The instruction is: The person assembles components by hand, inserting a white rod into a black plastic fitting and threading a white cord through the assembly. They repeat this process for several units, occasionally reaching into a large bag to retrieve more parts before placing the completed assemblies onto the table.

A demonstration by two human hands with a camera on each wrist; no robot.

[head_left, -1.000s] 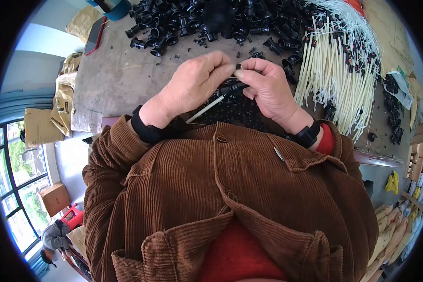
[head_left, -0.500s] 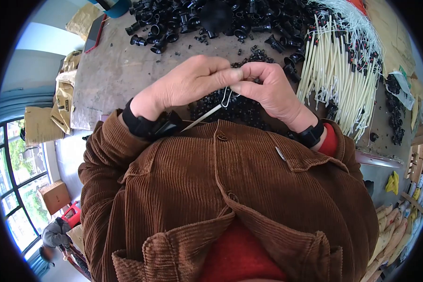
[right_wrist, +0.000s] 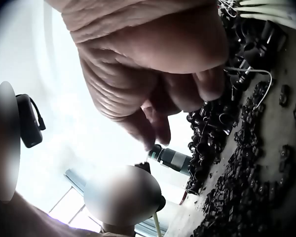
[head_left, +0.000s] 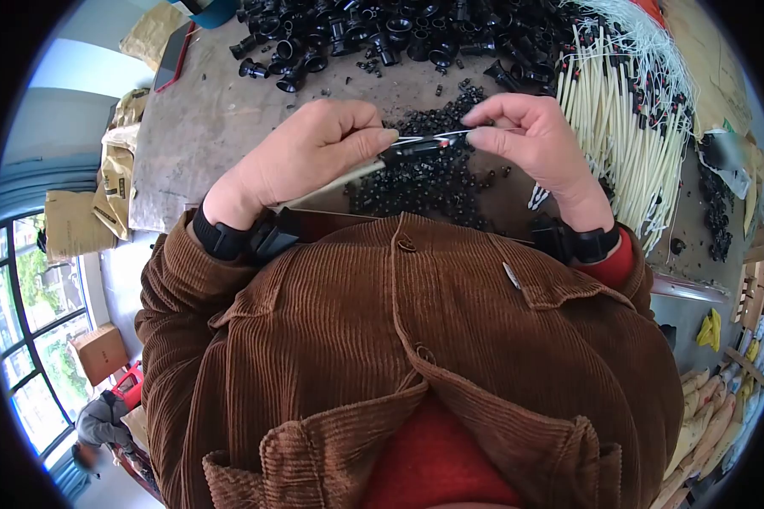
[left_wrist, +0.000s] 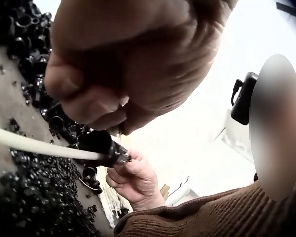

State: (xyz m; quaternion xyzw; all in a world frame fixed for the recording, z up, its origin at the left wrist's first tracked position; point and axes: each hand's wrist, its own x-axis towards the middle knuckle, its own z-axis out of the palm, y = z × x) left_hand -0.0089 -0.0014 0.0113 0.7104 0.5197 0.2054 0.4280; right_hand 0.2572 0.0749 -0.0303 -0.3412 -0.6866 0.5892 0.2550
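In the head view the left hand (head_left: 301, 153) has its thumb and fingers curled at the black end piece (head_left: 416, 148) of a pale tube (head_left: 356, 177), beside white cord. Opposite, the right hand (head_left: 542, 142) pinches thin white cord (head_left: 454, 133), which spans the space between the hands. The left wrist view shows the tube (left_wrist: 44, 147) running into a black fitting (left_wrist: 99, 142) below the left hand (left_wrist: 138, 49). A loop of cord (right_wrist: 270, 81) hangs by the right hand (right_wrist: 153, 54) in the right wrist view. The left fingertips' exact contact is partly hidden.
Small black parts (head_left: 416, 191) are heaped below the hands. Black flared pieces (head_left: 339, 38) pile up at the back. A bundle of pale tubes (head_left: 632, 127) with white strings lies right. A phone (head_left: 174, 61) rests near the left edge; a person (head_left: 102, 424) is at lower left.
The hands were close together and are now apart, with the right hand moved to the right. The cord between them is drawn out, and the black end piece shows more plainly.
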